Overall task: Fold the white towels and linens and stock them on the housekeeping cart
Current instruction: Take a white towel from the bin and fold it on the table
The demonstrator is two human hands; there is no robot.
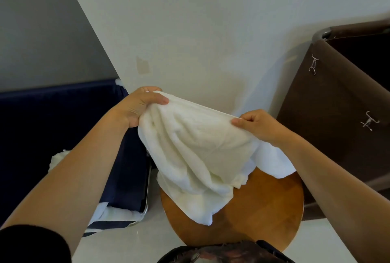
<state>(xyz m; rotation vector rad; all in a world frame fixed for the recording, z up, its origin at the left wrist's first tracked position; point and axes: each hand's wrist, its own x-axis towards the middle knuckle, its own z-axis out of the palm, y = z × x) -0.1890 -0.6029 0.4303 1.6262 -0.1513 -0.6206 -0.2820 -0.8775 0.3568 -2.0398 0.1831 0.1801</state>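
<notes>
A white towel (196, 151) hangs bunched between my two hands above a round wooden stool (263, 210). My left hand (139, 106) grips its upper left end, with the thumb lying over the cloth. At the hem on the right, my right hand (255, 124) pinches the edge, fingers curled. The hem is stretched taut between both hands. The towel's lower part drapes onto the stool's seat, and more white cloth (272, 161) lies behind it under my right forearm.
A dark blue fabric hamper (63, 119) with a metal frame stands at the left, white linen (58, 157) showing inside it. A brown fabric cart bag (337, 115) with metal hooks stands at the right. A white wall is straight ahead, pale floor below.
</notes>
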